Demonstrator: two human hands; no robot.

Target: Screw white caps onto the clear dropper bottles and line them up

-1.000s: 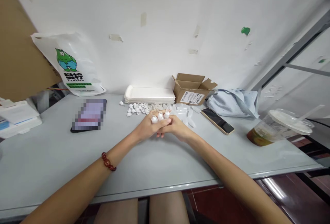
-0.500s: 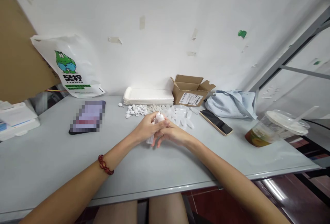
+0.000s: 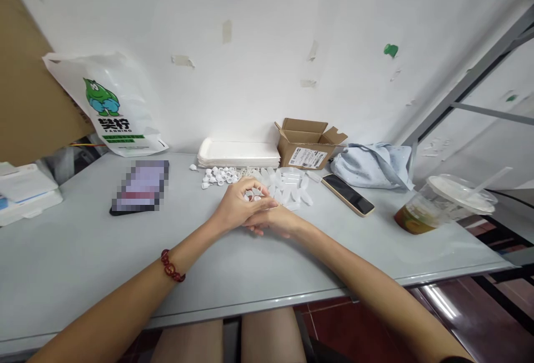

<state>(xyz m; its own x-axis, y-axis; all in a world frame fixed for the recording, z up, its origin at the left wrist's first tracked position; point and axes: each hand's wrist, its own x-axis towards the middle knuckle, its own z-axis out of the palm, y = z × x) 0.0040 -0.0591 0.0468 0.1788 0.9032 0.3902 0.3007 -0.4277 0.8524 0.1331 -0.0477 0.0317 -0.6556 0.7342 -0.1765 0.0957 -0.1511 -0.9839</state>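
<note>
Since the frame half a second ago, the white-topped translucent bottle that stood between the hands, its lower end showing beneath them, has dropped from clear view, and the right hand now lies flatter, tucked under the left. Only small white patches show through the gap in the curl of the left hand; whether they belong to a held bottle or to pieces on the table behind cannot be made out. The left thumb and forefinger arch into a loose ring, the thumb reaching across the back of the right hand. The right hand's fingers are mostly covered, a few tips poking out below, so I cannot tell whether either hand grips anything.

The left forearm, with a dark red beaded bracelet at the wrist, slants in from the lower left; the right comes from the lower right, both cut off by the frame.

Just beyond the hands, small white plastic caps lie heaped on the grey tabletop. To their right are translucent plastic tubes, partly overlapping and hard to separate. The screen of the dark phone at left is pixelated.
</note>
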